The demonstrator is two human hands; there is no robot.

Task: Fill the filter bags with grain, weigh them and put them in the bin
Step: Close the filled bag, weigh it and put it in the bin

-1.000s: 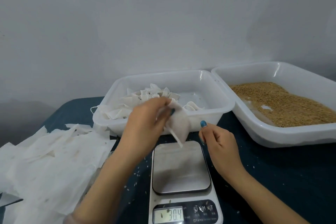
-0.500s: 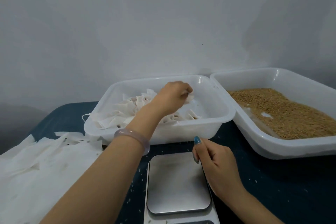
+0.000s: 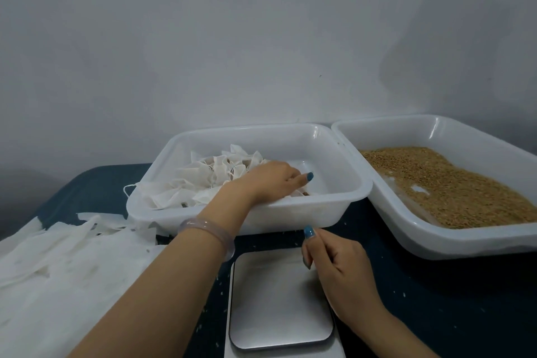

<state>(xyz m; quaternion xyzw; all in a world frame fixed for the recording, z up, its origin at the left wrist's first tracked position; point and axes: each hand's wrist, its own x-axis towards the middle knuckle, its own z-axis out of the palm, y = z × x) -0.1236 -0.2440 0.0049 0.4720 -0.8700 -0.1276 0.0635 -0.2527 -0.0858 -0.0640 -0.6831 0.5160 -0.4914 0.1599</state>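
Step in hand: looks like the drop-off to me, a weighed bag going into the bin (image 3: 343, 206), so this round is nearly done.

Left hand (image 3: 270, 183): reaching over the near wall, down by the bin floor at the right edge of the heap of filled bags (image 3: 215, 180). The fingers point down and away from me, and a scrap of white and brown pokes out under them. Honestly I can't tell if they're pinching it or loose.

Right hand (image 3: 337, 267): idle at the right edge of the scale (image 3: 279, 299), fingers loosely curled, thumb up, nothing in it.

Doing it well: I'd set the bag down low, mouth up and leaning on the heap, and only then spread the fingers so it doesn't tip and leak. Lifting straight out should keep me from snagging the strings.

Bin contents: white bags heaped in the left half, with drawstrings (image 3: 128, 192) trailing and one loop hanging over the left rim.

Tray (image 3: 465, 241): just right of the bin, rims touching or nearly. It holds the loose grain (image 3: 436, 186), which is thin at the near-left side.

Scale: steel plate sits between my arms, display out of shot.

Left of the bin: flat empty filter bags (image 3: 58, 264) in a loose pile on the table (image 3: 436, 314), with stray grains scattered about.
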